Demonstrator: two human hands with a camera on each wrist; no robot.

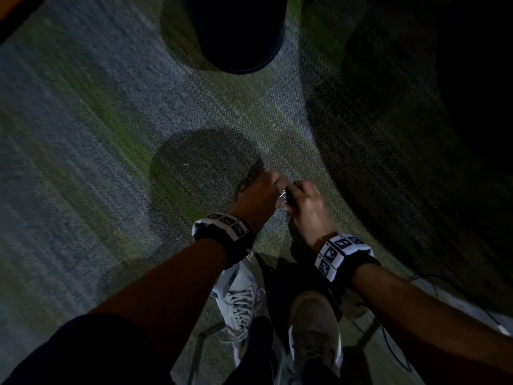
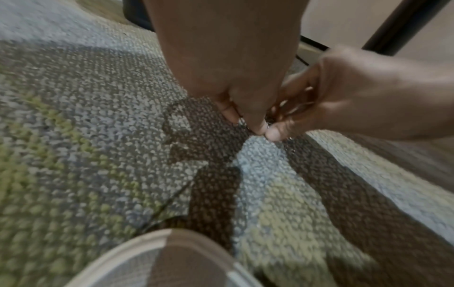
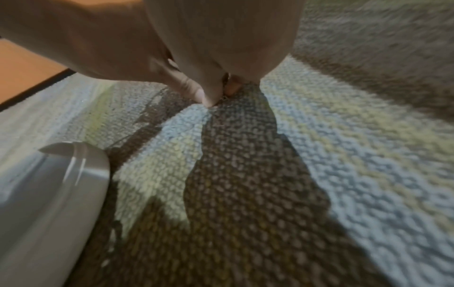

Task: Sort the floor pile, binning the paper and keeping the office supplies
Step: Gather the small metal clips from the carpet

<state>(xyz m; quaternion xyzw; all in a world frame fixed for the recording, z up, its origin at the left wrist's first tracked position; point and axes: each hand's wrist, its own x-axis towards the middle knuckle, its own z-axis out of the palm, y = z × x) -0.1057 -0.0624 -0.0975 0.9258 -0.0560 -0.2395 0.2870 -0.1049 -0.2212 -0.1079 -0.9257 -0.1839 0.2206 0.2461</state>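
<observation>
Low over the grey-green carpet (image 1: pixel 116 140), my two hands meet fingertip to fingertip. My left hand (image 1: pixel 273 182) pinches small shiny metal clips (image 1: pixel 283 196) together with my right hand (image 1: pixel 295 190). In the left wrist view, my left hand (image 2: pixel 258 127) has its fingertips down at the carpet. It touches the thumb of my right hand (image 2: pixel 276 134), whose curled fingers hold thin wire clips (image 2: pixel 294 108). The right wrist view shows a glint of metal (image 3: pixel 224 97) between the touching fingertips. Two tiny glints (image 1: pixel 186 164) lie loose on the carpet. No paper is in view.
A black round bin (image 1: pixel 238 31) stands on the carpet straight ahead. My white shoe (image 1: pixel 241 304) and grey shoe (image 1: pixel 313 323) are just behind the hands. Thin black cables (image 1: pixel 388 337) run at lower right. A dark furniture leg (image 2: pixel 403 25) rises nearby.
</observation>
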